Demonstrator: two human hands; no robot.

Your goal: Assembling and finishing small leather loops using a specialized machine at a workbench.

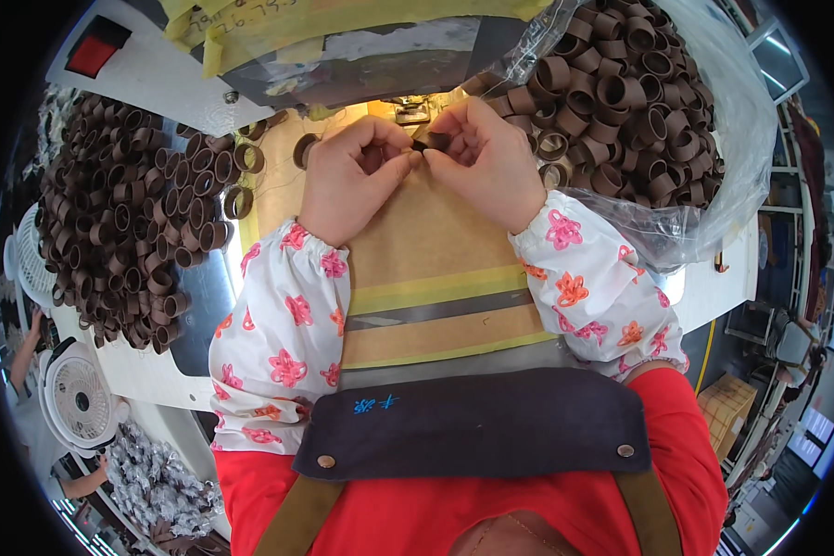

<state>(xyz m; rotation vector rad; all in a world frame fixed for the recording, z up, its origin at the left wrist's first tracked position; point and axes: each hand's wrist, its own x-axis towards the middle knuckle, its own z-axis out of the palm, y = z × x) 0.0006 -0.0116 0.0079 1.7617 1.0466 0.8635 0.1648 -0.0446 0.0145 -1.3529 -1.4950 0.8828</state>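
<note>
Below the lit needle area (pixel 411 109) of a sewing machine, my left hand (pixel 350 181) and my right hand (pixel 493 165) meet fingertip to fingertip. Both are closed in a pinch on a small dark brown band (pixel 433 142), mostly hidden by the fingers. A single brown ring (pixel 304 150) stands just left of my left hand. Under my wrists lies a tan work surface (pixel 417 236) crossed by yellow tape. White flowered sleeve covers reach up to both wrists.
Brown rings (pixel 111 213) lie heaped on the left. More brown rings (pixel 621 102) fill a clear plastic bag (pixel 746 120) at the right. The machine's taped head (pixel 371 60) overhangs the far side. White fans (pixel 82 398) and another person's arm (pixel 88 482) are at the lower left.
</note>
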